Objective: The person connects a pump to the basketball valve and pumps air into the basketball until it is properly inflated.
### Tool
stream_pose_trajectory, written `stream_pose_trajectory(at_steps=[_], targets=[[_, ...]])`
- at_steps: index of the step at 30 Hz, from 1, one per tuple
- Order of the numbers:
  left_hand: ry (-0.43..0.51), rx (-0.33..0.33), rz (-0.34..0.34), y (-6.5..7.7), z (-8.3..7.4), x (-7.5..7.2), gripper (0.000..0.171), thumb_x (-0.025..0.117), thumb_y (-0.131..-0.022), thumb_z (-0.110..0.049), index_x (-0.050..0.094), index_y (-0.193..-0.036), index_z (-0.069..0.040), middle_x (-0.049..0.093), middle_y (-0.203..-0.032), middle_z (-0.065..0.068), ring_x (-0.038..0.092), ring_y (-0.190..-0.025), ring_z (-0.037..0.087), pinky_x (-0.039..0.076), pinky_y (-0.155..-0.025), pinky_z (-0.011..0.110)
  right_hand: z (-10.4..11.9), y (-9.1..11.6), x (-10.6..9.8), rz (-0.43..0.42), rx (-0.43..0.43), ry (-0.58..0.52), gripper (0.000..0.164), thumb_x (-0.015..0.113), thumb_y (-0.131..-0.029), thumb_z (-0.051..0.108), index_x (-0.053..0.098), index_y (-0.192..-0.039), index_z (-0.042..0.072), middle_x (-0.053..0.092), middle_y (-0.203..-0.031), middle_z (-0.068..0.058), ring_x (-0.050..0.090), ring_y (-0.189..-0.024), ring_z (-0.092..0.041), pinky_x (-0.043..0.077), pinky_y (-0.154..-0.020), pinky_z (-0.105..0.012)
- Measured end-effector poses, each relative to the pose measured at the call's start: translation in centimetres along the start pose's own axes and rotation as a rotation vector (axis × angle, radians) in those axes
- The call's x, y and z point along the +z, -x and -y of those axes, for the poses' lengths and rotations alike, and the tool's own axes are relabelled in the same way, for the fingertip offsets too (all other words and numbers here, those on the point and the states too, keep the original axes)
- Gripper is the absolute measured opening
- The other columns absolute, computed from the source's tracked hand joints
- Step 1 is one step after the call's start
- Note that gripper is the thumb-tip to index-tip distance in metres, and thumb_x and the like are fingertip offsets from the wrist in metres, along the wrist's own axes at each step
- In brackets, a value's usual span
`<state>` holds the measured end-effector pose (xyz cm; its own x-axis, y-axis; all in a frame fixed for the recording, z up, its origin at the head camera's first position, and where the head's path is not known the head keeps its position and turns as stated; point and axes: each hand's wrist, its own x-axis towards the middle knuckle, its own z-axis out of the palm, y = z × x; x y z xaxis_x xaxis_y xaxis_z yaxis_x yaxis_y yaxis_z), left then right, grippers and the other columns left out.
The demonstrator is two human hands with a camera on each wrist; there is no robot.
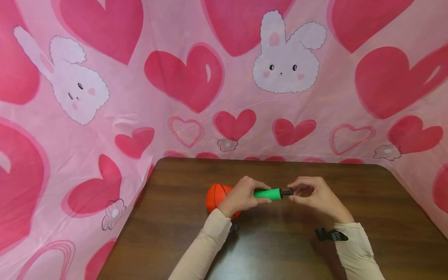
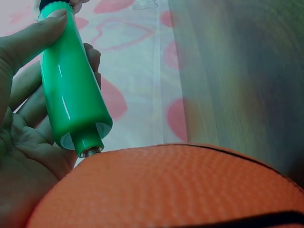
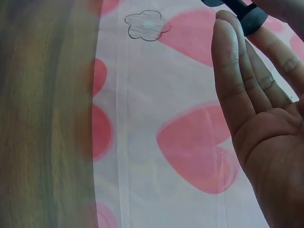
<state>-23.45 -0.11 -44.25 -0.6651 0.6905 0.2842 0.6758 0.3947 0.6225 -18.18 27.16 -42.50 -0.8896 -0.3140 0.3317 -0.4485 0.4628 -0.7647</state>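
My left hand (image 1: 241,196) grips the green barrel of a small hand pump (image 1: 269,194), held roughly level above the table. At its right end, my right hand (image 1: 316,194) pinches the black handle (image 1: 288,192) between thumb and fingers. The right wrist view also has this black handle (image 3: 252,20) at the fingertips. An orange basketball (image 1: 214,196) with black lines lies to the left, partly covered by my left hand and wrist. In the left wrist view the pump's metal-tipped end meets the top of the ball (image 2: 166,190); whether a needle is inside it is hidden.
The brown wood table (image 1: 266,252) has rounded far corners. A pink cloth (image 1: 241,93) with hearts and rabbits hangs behind it and along its sides. A black strap mount (image 1: 330,235) sits at my right wrist.
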Motion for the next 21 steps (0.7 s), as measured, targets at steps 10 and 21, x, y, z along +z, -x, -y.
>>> stream_pose_trajectory(at_steps=[10, 21], targets=[[0.01, -0.015, -0.007, 0.0, 0.2, -0.3, 0.033, 0.087, -0.087, -0.027, 0.081, -0.117, -0.015, 0.079, -0.098, -0.005, 0.06, -0.072, 0.003, 0.051, -0.065, 0.015, -0.1, 1.2, -2.9, -0.06, -0.032, -0.022, 0.029, 0.083, -0.081, -0.007, 0.078, -0.106, 0.007, 0.074, -0.089, 0.005, 0.072, -0.075, -0.009, 0.06, -0.067, -0.024], [0.014, -0.024, -0.017, 0.1, 0.2, -0.4, 0.032, 0.088, -0.086, -0.024, 0.082, -0.116, -0.014, 0.079, -0.096, -0.004, 0.058, -0.07, 0.002, 0.05, -0.064, 0.015, 0.0, 2.7, -6.0, -0.097, -0.051, -0.082, 0.037, 0.077, -0.078, -0.02, 0.076, -0.11, -0.002, 0.075, -0.096, 0.009, 0.072, -0.076, -0.005, 0.059, -0.065, -0.02]])
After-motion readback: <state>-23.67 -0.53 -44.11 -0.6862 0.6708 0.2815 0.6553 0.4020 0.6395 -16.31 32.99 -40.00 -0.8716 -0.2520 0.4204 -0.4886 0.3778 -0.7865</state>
